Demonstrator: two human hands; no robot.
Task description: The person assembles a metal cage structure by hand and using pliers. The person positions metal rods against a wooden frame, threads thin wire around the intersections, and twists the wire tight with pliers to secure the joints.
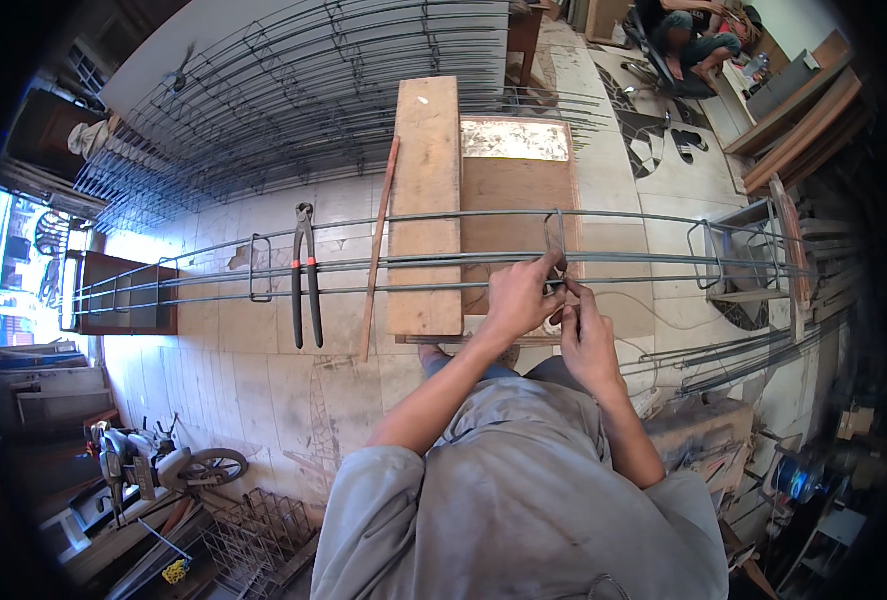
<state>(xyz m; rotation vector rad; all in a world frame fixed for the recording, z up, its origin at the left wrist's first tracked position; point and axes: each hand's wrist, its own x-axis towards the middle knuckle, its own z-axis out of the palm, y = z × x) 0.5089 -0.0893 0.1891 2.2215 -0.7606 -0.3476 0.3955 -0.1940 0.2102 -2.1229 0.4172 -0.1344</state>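
Observation:
Long thin steel rods (354, 264) run left to right in front of me, with bent wire stirrups (253, 268) set around them at intervals. My left hand (520, 298) is closed at the rods, its fingertips gripping the near part of a stirrup (561, 228). Just right of it, my right hand (589, 343) is pinched below the nearest rod, fingertips close to the left hand's. Whatever lies between the right fingers is too small to make out. A pair of pincers (307, 262) with black and red handles rests across the rods to the left.
A thick wooden beam (425, 150) supports the rods, beside a thin wooden stick (382, 245) and a brown board (514, 190). Stacked wire cages (314, 90) fill the far left. A motorbike (169, 462) stands lower left. Another person (689, 45) sits at the far right.

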